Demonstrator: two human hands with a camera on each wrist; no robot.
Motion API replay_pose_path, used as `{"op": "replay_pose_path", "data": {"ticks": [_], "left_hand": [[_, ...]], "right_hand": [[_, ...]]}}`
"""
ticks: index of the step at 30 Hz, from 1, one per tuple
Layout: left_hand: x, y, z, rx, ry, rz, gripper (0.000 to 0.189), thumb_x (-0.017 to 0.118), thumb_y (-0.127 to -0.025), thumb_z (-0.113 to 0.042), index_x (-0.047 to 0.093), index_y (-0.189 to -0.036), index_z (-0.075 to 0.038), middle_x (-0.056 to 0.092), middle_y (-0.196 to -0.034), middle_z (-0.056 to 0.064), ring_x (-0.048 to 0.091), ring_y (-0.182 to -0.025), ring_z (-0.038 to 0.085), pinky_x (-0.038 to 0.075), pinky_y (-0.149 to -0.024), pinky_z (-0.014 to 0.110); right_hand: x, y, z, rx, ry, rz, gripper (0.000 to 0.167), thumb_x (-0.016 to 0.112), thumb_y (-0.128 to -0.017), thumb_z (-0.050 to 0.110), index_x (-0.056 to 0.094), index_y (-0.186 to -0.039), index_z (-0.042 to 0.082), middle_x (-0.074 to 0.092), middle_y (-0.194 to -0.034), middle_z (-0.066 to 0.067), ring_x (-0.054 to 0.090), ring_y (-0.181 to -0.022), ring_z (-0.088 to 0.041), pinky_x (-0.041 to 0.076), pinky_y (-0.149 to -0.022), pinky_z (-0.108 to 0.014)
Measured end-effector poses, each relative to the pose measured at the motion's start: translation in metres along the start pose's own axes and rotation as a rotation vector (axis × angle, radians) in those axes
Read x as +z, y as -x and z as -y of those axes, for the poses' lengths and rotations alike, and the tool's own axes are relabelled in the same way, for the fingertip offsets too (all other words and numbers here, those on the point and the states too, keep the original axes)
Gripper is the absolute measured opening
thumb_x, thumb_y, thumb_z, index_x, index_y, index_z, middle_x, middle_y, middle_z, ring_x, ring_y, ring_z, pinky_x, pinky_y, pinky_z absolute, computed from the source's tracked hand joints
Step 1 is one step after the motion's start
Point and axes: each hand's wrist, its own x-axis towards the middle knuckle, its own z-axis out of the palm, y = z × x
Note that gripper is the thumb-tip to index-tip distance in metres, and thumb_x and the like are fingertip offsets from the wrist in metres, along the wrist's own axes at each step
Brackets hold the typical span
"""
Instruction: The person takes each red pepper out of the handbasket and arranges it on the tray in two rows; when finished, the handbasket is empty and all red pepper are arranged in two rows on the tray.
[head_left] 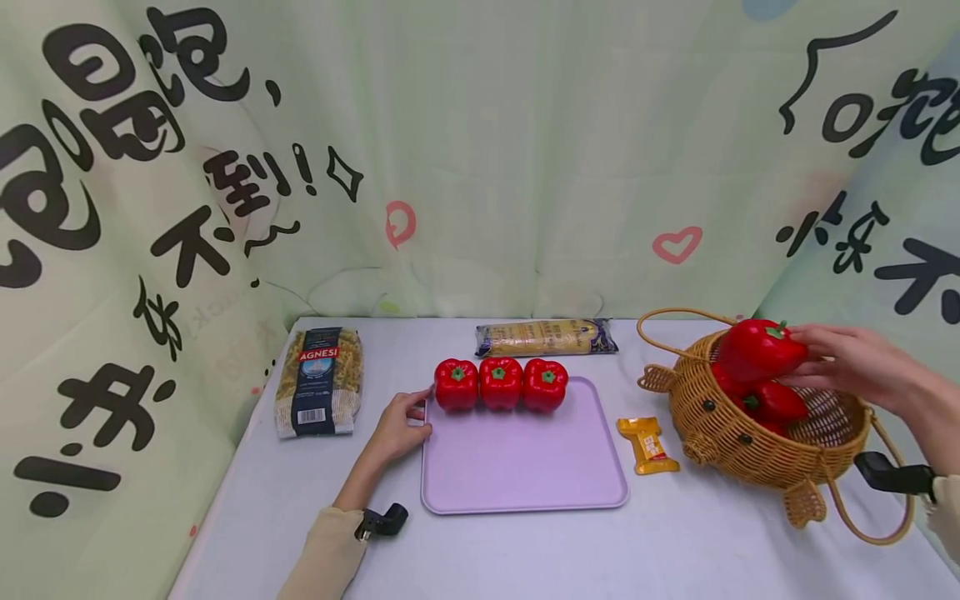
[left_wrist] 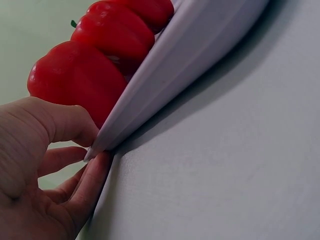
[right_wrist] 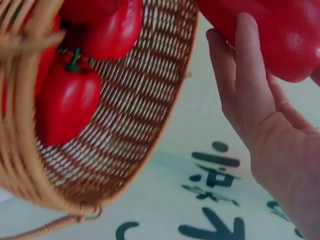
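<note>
My right hand (head_left: 855, 362) holds a large red bell pepper (head_left: 759, 350) above the wicker basket (head_left: 795, 467), its fingers curled round the side. More red bell peppers (right_wrist: 70, 100) lie inside the basket, partly hidden by its rim in the right wrist view. At the left edge of the lilac tray (head_left: 525, 467), my left hand (head_left: 399, 427) pinches the rim between thumb and fingers, as the left wrist view shows. Three red bell peppers (head_left: 501, 384) with green stems stand side by side along the tray's far edge, the leftmost close to the left hand.
A bag of Agnesi pasta (head_left: 318, 382) lies at the back left of the white table (head_left: 480, 558). Behind the tray is a long yellow packet (head_left: 546, 337). Between tray and basket sits a small orange packet (head_left: 648, 446). The basket's looped handles (head_left: 885, 540) stick out. Printed curtains (head_left: 540, 158) enclose the table.
</note>
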Motion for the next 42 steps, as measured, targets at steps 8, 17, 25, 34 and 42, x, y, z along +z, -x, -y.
{"op": "replay_pose_path", "data": {"ticks": [8,17,25,34,42], "left_hand": [[0.0,-0.001,0.0,0.014,0.009,0.01,0.06,0.071,-0.075,0.005,0.057,-0.134,0.004,0.057,-0.115,0.019,0.063,-0.096,0.029,0.056,-0.081,0.041],[-0.001,-0.001,0.005,-0.012,-0.005,0.014,0.059,0.071,-0.078,0.003,0.057,-0.136,0.001,0.057,-0.118,0.018,0.062,-0.098,0.028,0.056,-0.082,0.039],[-0.001,-0.001,0.004,-0.008,0.001,0.01,0.06,0.072,-0.077,0.004,0.057,-0.135,0.002,0.057,-0.117,0.018,0.062,-0.098,0.028,0.056,-0.082,0.04],[0.0,-0.002,0.004,-0.009,-0.002,0.004,0.06,0.072,-0.077,0.003,0.057,-0.135,0.001,0.057,-0.116,0.017,0.062,-0.097,0.027,0.056,-0.081,0.039],[0.0,-0.002,0.002,-0.001,-0.008,0.002,0.059,0.072,-0.077,0.004,0.057,-0.134,0.002,0.058,-0.116,0.018,0.062,-0.096,0.027,0.056,-0.082,0.04]], "right_hand": [[0.02,-0.001,0.009,-0.038,-0.155,0.041,0.036,0.04,-0.106,0.019,0.071,-0.098,0.035,0.071,-0.098,0.006,0.071,-0.087,-0.02,0.059,-0.074,-0.034],[0.053,-0.017,0.014,-0.094,0.01,0.037,0.049,0.041,-0.106,0.025,0.028,-0.144,-0.004,0.062,-0.1,0.017,0.069,-0.091,-0.013,0.058,-0.079,-0.033],[0.08,-0.031,0.019,-0.09,0.047,0.037,0.064,0.043,-0.105,0.027,0.016,-0.149,-0.011,0.055,-0.113,0.002,0.068,-0.093,-0.014,0.057,-0.084,-0.036],[0.102,-0.044,0.02,-0.107,0.05,0.065,0.063,0.044,-0.105,0.026,0.021,-0.148,-0.013,0.045,-0.132,-0.024,0.068,-0.095,-0.019,0.054,-0.089,-0.043],[0.121,-0.054,0.018,-0.086,0.044,0.083,0.059,0.044,-0.105,0.023,0.024,-0.147,-0.013,0.04,-0.138,-0.034,0.068,-0.097,-0.024,0.052,-0.091,-0.047]]}}
